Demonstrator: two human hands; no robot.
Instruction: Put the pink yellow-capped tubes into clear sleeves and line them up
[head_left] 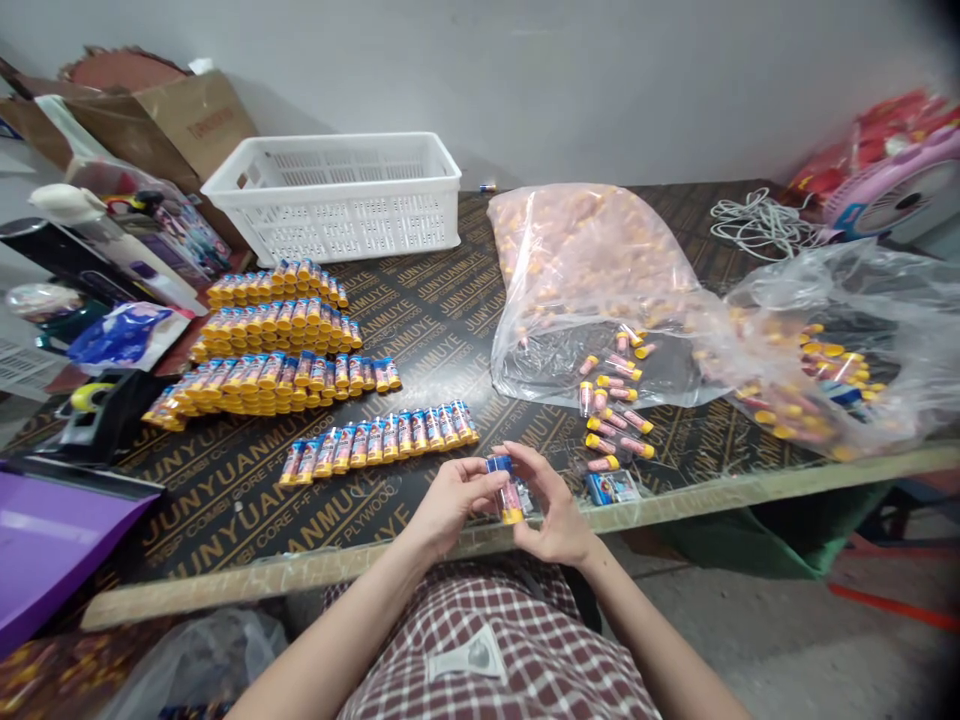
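A small tube with a blue top, pink middle and yellow cap (510, 497) is held upright between both hands over the table's front edge. My left hand (455, 502) pinches its upper part between thumb and fingers. Curved around its right side, my right hand (553, 508) touches the top with its fingertips, thumb low near the yellow cap. Behind my left hand runs a row of labelled tubes (382, 440). Loose tubes without blue labels (619, 420) lie to the right of the hands, near a small stack of blue labels (613, 487).
Stacked rows of labelled tubes (277, 325) fill the left, with a white basket (337, 215) behind. A large clear bag of tubes (600, 250) and a second bag (825, 370) lie right. A tape dispenser (94, 410), purple dustpan-like object (60, 545), cable (765, 225) and pink fan (896, 190) flank them.
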